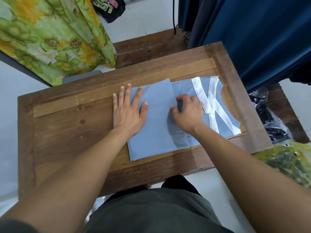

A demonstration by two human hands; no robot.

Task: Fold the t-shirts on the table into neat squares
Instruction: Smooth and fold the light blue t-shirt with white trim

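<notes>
One blue-grey t-shirt [156,132], part-folded, on the wooden worktop [67,132]; both hands on it.

Count: 1 t-shirt, 2 hands. The shirt lies right of centre on the worktop, its left part doubled over into a flat panel, and crossed white trim bands [210,101] show at its right end. The left hand [128,113] lies flat, fingers spread and straight, on the panel's left edge. The right hand [188,111] has curled fingers and pinches a fold of the cloth at the shirt's middle. No print is readable on the shirt. A tan label [106,7] on a dark item on the floor carries handwriting, illegible. Around: floral green-yellow cloth [50,36] far left, blue cloth [260,39] far right, a black bundle in clear plastic [269,118] and a yellow-green bag [289,160] off the worktop's right side.
</notes>
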